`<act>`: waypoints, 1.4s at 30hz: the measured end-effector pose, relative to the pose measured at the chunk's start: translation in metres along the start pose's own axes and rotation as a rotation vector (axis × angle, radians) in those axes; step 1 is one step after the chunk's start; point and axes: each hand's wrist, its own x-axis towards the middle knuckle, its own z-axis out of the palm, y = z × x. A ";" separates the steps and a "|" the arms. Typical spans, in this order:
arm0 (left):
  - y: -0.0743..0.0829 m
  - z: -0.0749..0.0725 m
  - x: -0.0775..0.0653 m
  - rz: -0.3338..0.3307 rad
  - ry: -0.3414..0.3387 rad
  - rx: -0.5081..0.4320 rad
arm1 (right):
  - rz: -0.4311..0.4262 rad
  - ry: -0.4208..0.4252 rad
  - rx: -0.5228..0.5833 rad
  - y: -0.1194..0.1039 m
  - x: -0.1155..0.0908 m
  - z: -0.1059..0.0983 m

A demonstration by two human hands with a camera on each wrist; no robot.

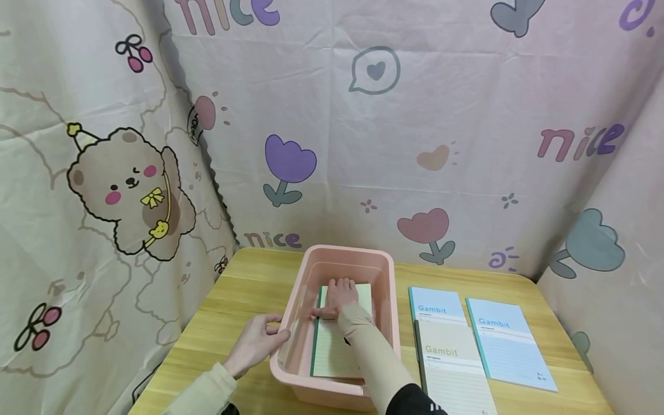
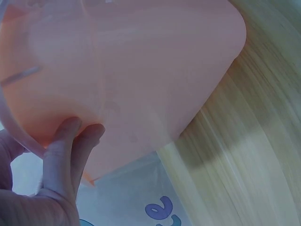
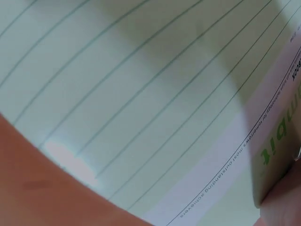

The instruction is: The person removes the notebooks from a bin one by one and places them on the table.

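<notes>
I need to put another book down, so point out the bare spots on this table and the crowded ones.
Bare wood lies left of the pink bin, around the left hand that touches its wall, and behind the bin toward the curtain. The right side is crowded: three Gambit notebooks cover most of it. In the bin, the right hand rests on a green notebook.

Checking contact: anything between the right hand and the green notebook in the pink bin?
Nothing visible. The right hand rests flat on the green notebook inside the pink bin; the left hand touches the bin's outer wall.
</notes>
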 end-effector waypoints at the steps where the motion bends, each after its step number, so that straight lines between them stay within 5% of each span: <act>1: 0.000 0.000 0.000 -0.002 -0.001 0.000 | -0.005 0.008 -0.005 0.000 0.000 -0.001; 21: 0.002 0.001 0.002 -0.023 0.016 0.015 | -0.098 0.105 -0.110 0.003 0.006 -0.017; 42: 0.002 0.001 0.001 -0.015 -0.004 0.000 | -0.136 0.123 -0.069 0.003 0.009 -0.093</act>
